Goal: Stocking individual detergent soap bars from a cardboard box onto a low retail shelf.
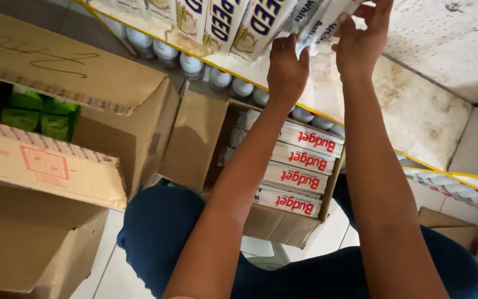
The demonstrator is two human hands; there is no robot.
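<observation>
Both my arms reach up to a white shelf with a yellow edge. My left hand presses its fingers against a white packet standing in a row of packets on the shelf. My right hand grips the same white packet from the right side. Beside it stand more white packets with blue print. Below my arms an open cardboard box holds several stacked white packets with red print.
A large open cardboard box with green packs inside stands at left. Round white bottle caps line the level under the shelf. My knees in blue trousers show below. More cartons sit at lower right.
</observation>
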